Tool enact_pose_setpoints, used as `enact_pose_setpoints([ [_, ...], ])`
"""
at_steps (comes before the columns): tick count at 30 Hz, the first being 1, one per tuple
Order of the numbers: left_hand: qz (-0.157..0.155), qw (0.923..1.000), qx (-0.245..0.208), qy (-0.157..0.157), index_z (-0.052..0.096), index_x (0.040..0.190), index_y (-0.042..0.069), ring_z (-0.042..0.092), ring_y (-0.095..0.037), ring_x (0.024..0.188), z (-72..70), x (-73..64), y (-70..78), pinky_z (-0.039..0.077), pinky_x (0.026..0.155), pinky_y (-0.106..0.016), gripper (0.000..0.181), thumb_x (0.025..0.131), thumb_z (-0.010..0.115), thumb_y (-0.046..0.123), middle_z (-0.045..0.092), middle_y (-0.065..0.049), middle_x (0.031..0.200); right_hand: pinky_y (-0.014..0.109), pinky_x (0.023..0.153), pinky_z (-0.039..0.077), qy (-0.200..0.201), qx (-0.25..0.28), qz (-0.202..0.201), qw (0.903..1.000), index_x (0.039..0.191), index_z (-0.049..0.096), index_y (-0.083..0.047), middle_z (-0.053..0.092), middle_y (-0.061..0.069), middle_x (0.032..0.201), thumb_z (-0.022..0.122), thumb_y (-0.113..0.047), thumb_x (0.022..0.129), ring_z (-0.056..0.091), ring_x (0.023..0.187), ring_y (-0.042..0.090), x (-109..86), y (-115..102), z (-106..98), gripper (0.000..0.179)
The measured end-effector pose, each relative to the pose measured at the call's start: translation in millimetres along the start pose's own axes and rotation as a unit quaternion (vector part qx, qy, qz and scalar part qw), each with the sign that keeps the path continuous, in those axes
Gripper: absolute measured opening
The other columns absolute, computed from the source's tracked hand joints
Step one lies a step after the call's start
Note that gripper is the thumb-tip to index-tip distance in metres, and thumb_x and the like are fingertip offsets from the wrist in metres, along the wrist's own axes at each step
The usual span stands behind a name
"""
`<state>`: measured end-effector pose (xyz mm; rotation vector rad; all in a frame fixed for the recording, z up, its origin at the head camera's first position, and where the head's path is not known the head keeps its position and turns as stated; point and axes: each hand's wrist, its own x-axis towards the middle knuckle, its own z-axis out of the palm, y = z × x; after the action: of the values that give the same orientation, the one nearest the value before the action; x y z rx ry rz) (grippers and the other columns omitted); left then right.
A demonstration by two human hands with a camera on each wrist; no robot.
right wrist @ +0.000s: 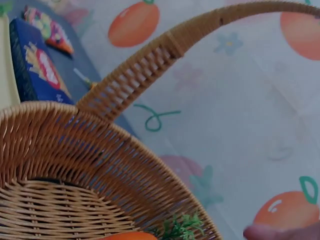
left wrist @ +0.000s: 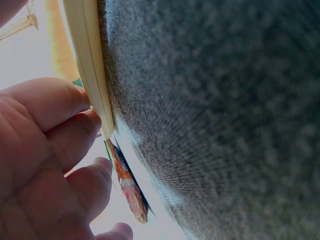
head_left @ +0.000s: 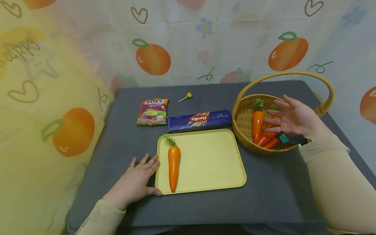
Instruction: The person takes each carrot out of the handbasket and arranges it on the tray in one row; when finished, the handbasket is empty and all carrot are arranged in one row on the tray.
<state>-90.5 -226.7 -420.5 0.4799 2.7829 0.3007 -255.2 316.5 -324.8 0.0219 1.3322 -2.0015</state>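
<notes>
At the left edge of the yellow tray point(head_left: 210, 160), my left hand point(head_left: 133, 182) touches the rim with its fingertips and thumb, fingers spread. The left wrist view has those fingers against the tray's side point(left wrist: 90, 60). One orange carrot point(head_left: 174, 168) with a green top lies lengthwise on the tray's left part. My right hand point(head_left: 296, 117), palm turned up and fingers extended, is over the right side of the wicker basket point(head_left: 243, 132) and holds nothing. Inside the basket lie several carrots point(head_left: 258, 125), partly hidden by that hand. Only a fingertip shows in the right wrist view.
Behind the tray lies a blue Barilla spaghetti box point(head_left: 199, 120), close to the basket. A Fox's candy bag point(head_left: 152, 112) is to its left, and a yellow lollipop point(head_left: 189, 95) lies farther back. The basket's tall handle point(head_left: 288, 73) arches overhead. A printed curtain point(head_left: 188, 42) borders the grey table point(head_left: 123, 137).
</notes>
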Motion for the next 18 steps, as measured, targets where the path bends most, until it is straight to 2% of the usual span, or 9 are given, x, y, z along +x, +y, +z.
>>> enact_pose_setpoints([
  [3,-0.001,1.0000,0.002,0.001,0.049,0.166,0.003,0.027,-0.049,0.167,0.9,0.2,-2.1,0.013,0.127,-0.083,0.117,0.077,0.090,0.068,0.039,-0.012,0.178,0.063,0.136,0.006,0.051,0.000,0.018,0.9985,0.160,-0.044,-0.041,-0.048,0.000,0.173,0.027,-0.069,0.112,-0.026,0.168,0.037,7.9,0.1,5.3,0.090],
  [4,-0.001,1.0000,0.002,0.001,0.049,0.166,0.003,0.027,-0.049,0.167,1.1,0.3,-2.6,0.014,0.127,-0.083,0.117,0.077,0.090,0.068,0.039,-0.012,0.178,0.062,0.134,-0.005,0.064,0.005,0.023,0.9977,0.158,-0.046,-0.041,-0.049,-0.001,0.172,0.027,-0.070,0.112,-0.029,0.167,0.036,10.5,0.3,7.7,0.091],
  [6,-0.002,1.0000,0.001,0.000,0.049,0.166,0.003,0.027,-0.049,0.167,1.3,0.3,-3.2,0.014,0.127,-0.083,0.117,0.077,0.090,0.068,0.038,-0.012,0.178,0.054,0.139,0.001,0.086,-0.007,0.034,0.9957,0.157,-0.048,-0.038,-0.049,-0.001,0.172,0.026,-0.071,0.112,-0.031,0.166,0.035,15.8,0.7,11.1,0.092],
  [8,-0.005,1.0000,-0.002,-0.002,0.049,0.166,0.003,0.027,-0.048,0.167,1.5,0.3,-3.6,0.014,0.127,-0.083,0.117,0.077,0.090,0.068,0.038,-0.012,0.178,0.033,0.135,0.026,0.101,-0.024,0.045,0.9936,0.156,-0.049,-0.034,-0.049,0.000,0.172,0.024,-0.072,0.112,-0.030,0.167,0.035,22.1,1.3,12.9,0.094],
  [9,-0.006,1.0000,-0.004,-0.002,0.048,0.166,0.003,0.027,-0.048,0.167,1.6,0.2,-3.5,0.013,0.127,-0.083,0.117,0.077,0.090,0.068,0.038,-0.012,0.178,0.029,0.133,0.028,0.105,-0.022,0.052,0.9929,0.156,-0.050,-0.034,-0.049,-0.001,0.171,0.023,-0.072,0.112,-0.030,0.167,0.034,25.2,1.6,13.6,0.094],
  [11,-0.008,0.9999,-0.007,-0.003,0.048,0.166,0.003,0.027,-0.047,0.167,2.0,0.5,-3.5,0.013,0.127,-0.083,0.118,0.078,0.090,0.068,0.037,-0.012,0.179,0.016,0.098,0.044,0.115,-0.037,0.062,0.9907,0.156,-0.050,-0.031,-0.047,0.001,0.172,0.022,-0.072,0.112,-0.028,0.168,0.034,32.0,2.5,13.1,0.094],
  [13,-0.008,0.9999,-0.008,-0.003,0.048,0.167,0.004,0.027,-0.047,0.167,2.8,0.9,-3.7,0.012,0.128,-0.083,0.118,0.078,0.090,0.068,0.037,-0.011,0.179,0.021,0.081,0.038,0.119,-0.050,0.071,0.9891,0.157,-0.049,-0.028,-0.045,0.003,0.173,0.019,-0.071,0.112,-0.027,0.168,0.035,38.2,3.4,11.3,0.092],
  [16,-0.006,0.9999,-0.008,-0.002,0.047,0.167,0.004,0.027,-0.046,0.167,3.9,1.6,-4.0,0.013,0.128,-0.083,0.117,0.078,0.090,0.067,0.036,-0.011,0.179,0.029,0.072,0.029,0.122,-0.087,0.077,0.9856,0.160,-0.046,-0.022,-0.038,0.010,0.177,0.014,-0.069,0.112,-0.020,0.170,0.040,46.7,5.5,9.1,0.090],
  [18,-0.004,1.0000,-0.008,-0.001,0.047,0.167,0.004,0.028,-0.046,0.167,4.4,1.8,-4.3,0.013,0.127,-0.083,0.117,0.078,0.090,0.068,0.036,-0.011,0.180,0.029,0.073,0.030,0.118,-0.105,0.085,0.9838,0.162,-0.044,-0.020,-0.032,0.012,0.180,0.012,-0.069,0.112,-0.015,0.171,0.041,52.4,7.3,8.0,0.090],
])
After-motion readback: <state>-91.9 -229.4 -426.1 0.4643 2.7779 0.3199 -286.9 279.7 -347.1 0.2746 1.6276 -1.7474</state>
